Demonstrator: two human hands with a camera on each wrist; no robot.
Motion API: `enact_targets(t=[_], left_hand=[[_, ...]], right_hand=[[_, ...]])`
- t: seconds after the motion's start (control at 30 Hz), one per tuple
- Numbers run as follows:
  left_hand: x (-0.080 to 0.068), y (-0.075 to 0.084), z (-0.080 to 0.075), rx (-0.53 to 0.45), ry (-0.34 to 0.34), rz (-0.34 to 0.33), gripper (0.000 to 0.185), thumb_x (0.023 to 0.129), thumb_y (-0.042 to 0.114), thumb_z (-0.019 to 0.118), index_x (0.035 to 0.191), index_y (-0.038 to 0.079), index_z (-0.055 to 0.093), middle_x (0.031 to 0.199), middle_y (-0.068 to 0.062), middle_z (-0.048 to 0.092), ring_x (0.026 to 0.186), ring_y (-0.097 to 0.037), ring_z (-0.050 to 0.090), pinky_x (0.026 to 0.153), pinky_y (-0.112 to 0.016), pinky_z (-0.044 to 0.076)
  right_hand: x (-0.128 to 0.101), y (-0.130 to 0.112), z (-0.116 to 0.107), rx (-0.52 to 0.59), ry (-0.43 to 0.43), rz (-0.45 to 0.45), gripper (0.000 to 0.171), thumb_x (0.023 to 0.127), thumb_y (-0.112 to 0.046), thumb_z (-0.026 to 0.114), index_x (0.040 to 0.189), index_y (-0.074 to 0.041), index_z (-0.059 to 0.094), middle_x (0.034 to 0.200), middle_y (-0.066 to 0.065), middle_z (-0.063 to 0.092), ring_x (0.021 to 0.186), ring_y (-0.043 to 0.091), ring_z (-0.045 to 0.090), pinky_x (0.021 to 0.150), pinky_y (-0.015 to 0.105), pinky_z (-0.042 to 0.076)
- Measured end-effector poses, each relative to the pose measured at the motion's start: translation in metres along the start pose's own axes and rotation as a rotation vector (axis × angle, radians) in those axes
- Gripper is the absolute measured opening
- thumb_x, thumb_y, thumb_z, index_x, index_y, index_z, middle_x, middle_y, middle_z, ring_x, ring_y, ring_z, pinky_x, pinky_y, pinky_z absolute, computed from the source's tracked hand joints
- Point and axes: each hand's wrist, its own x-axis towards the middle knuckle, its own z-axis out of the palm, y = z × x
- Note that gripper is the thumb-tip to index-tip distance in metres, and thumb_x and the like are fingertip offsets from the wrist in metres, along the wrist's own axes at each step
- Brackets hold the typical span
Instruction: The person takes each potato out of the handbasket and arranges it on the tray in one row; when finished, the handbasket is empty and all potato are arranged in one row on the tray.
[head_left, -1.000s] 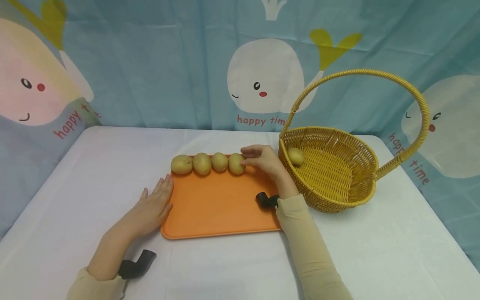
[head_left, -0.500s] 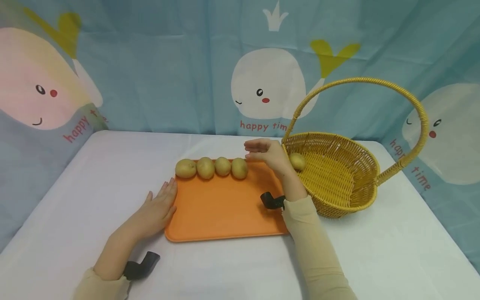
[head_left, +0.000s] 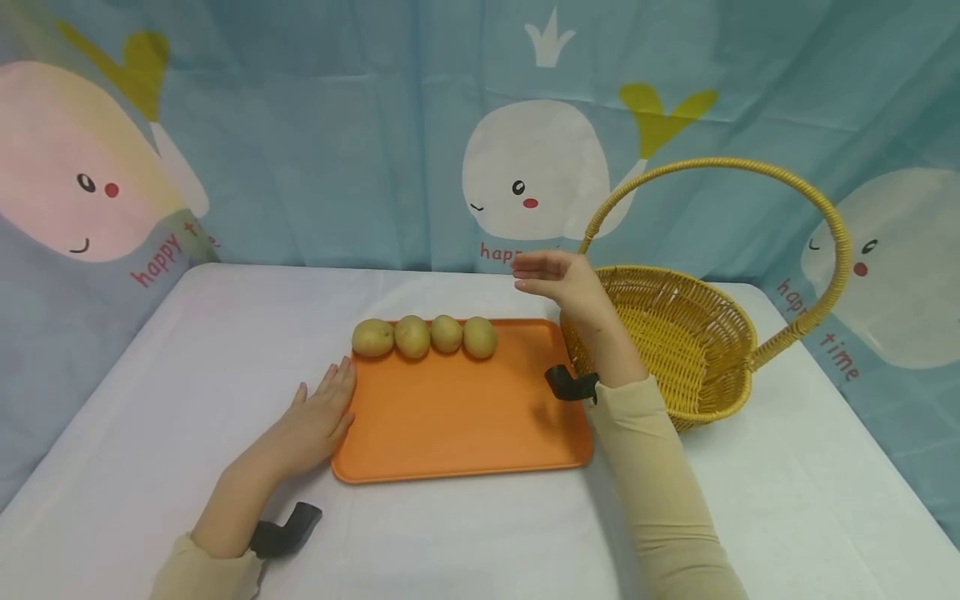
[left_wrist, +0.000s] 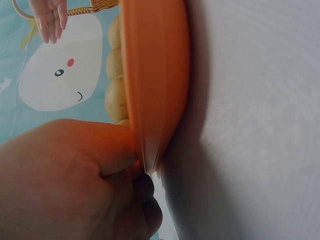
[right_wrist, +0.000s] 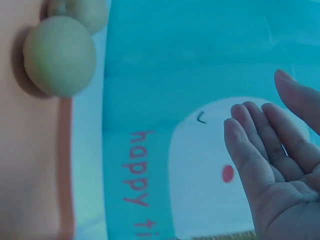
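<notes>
My left hand (head_left: 313,423) lies along the left rim of the orange tray (head_left: 457,417), fingers mostly straight and pointing away. In the left wrist view its thumb touches the tray's edge. My right hand (head_left: 572,287) is raised above the tray's far right corner, beside the wicker basket (head_left: 701,414), with nothing in it. The right wrist view shows its fingers (right_wrist: 250,155) extended and its palm bare. Several potatoes (head_left: 412,337) stand in a row along the tray's far edge; the nearest potato (right_wrist: 60,56) to my right hand shows large in the right wrist view.
The basket's tall arched handle (head_left: 750,165) rises at the right. Behind the white tabletop (head_left: 465,542) hangs a blue printed cloth (head_left: 345,167). A black curved piece sits at each wrist. My right forearm hides part of the basket's inside.
My right hand has left the rightmost potato in the row and moved up and right, toward the basket. The potato in the basket is now hidden behind it. My left hand keeps its place.
</notes>
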Motion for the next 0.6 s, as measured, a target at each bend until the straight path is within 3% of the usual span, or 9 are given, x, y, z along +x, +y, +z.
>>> enact_targets(t=[0.33,0.6], left_hand=[[0.0,0.001,-0.003,-0.011,-0.009,-0.004,0.063,0.097,0.017,0.046,0.145,-0.012,0.016,0.151,-0.029,0.012,0.138,-0.046,0.012,0.102,-0.07,0.007],[-0.001,0.004,-0.003,-0.004,-0.01,-0.006,0.062,0.097,0.016,0.046,0.144,-0.013,0.017,0.151,-0.03,0.013,0.138,-0.046,0.013,0.103,-0.069,0.008]], right_hand=[[-0.005,-0.018,-0.035,-0.103,0.074,-0.019,0.038,0.085,-0.002,0.068,0.121,0.005,0.06,0.116,0.013,0.065,0.101,0.014,0.063,0.089,0.029,0.048],[-0.011,-0.02,-0.061,-0.176,0.089,0.005,0.038,0.085,-0.004,0.069,0.121,0.004,0.06,0.113,0.008,0.067,0.097,0.012,0.065,0.084,0.024,0.05]])
